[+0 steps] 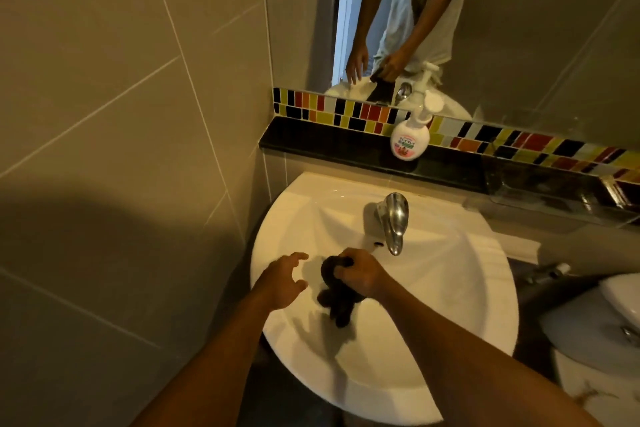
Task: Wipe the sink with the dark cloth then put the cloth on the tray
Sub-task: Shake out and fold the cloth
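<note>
Dark cloth (pixel 337 302) hangs bunched inside the white sink (pixel 450 305), in front of the faucet (pixel 393 218) and near the middle of the bowl. The right hand (pixel 363 276) is clamped on the upper part of the cloth, with the fingers curled over it, just in front of the faucet spout. The lower part of the cloth falls below this hand; it seems to touch the bottom of the bowl, but the shadow there makes this hard to confirm. The left hand (pixel 282 279) is over the bowl, left of the faucet and just beside the cloth. Its fingers are spread apart and it holds nothing. The two hands are close together but they do not touch.

Behind the faucet, a black ledge (pixel 329 144) runs along the wall, and a white soap pump bottle (pixel 410 135) stands on it. A strip of coloured mosaic tiles (pixel 332 111) is above the ledge, and the mirror (pixel 536 28) above the strip reflects the person's arms. To the right of the faucet, part of a toilet (pixel 595 322) is visible.
</note>
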A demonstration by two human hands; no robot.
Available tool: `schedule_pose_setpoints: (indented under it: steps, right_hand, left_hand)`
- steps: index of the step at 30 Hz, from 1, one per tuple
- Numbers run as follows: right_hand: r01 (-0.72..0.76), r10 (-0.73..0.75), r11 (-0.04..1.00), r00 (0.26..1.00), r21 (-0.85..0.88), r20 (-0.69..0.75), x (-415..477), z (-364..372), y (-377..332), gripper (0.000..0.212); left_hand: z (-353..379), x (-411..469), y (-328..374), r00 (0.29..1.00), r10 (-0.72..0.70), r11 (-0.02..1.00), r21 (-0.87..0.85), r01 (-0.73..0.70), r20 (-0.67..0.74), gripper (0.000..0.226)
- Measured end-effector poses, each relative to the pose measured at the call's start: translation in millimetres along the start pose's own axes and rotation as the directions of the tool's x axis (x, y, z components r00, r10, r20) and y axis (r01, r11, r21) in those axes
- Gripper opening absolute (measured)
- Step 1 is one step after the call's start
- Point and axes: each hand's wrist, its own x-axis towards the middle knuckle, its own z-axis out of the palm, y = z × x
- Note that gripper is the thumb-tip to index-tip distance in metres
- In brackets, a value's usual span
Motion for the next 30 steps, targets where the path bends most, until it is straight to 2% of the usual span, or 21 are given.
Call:
schedule_pose_setpoints:
  steps: [4,8,10,13,16,19,21,24,27,30]
  right_hand:
    - [0.047,-0.049,0.995,0.999,0.084,0.019,-31.4,10.2,-4.8,0.009]
    - [0.051,-0.061,0.978,0.997,0.201,0.046,-54.1,5.3,-6.0,0.015]
    - [0.069,-0.078,0.976,0.996,0.205,0.039,-61.7,-3.1,-3.5,0.023]
    - [0.131,-0.126,0.973,0.991,0.189,-0.036,-74.9,-27.1,-6.2,0.021]
    - [0.142,-0.122,0.954,0.988,0.264,-0.092,-86.5,-67.6,-14.0,0.023]
    - [0.184,-0.154,0.943,0.980,0.278,-0.127,-101.1,-107.1,-22.1,0.018]
    - [0.231,-0.178,0.920,0.966,0.316,-0.190,-116.2,-127.9,-26.8,0.016]
    - [0.282,-0.179,0.884,0.941,0.374,-0.286,-135.3,-150.8,-28.9,0.018]
    - [0.306,-0.163,0.861,0.923,0.407,-0.349,-152.5,-163.7,-25.6,0.025]
    - [0.327,-0.148,0.840,0.905,0.432,-0.399,-169.3,-168.2,-18.6,0.027]
  left_hand:
    - [18.6,-21.8,2.0,0.991,-0.043,0.999,-0.016,0.045,0.126,0.068]
    - [34.1,-38.4,10.8,0.987,-0.056,0.993,-0.092,0.070,0.151,0.061]
    - [38.0,-47.0,22.5,0.990,-0.017,0.990,-0.139,0.037,0.141,0.050]
    - [34.0,-58.3,41.5,0.994,0.075,0.974,-0.218,-0.056,0.079,0.021]
    - [14.8,-68.0,63.2,0.988,0.128,0.966,-0.215,-0.144,-0.086,0.006]
    - [-6.8,-82.6,96.9,0.962,0.154,0.969,-0.158,-0.192,-0.228,0.008]
    - [-16.6,-92.8,122.0,0.928,0.220,0.960,-0.102,-0.260,-0.300,0.011]
    - [-25.5,-111.5,153.8,0.885,0.316,0.937,-0.034,-0.348,-0.341,0.017]
    - [-22.1,-130.0,172.5,0.878,0.390,0.918,0.042,-0.394,-0.278,0.022]
    - [-9.0,-144.9,178.6,0.916,0.393,0.887,0.296,-0.354,-0.081,0.024]
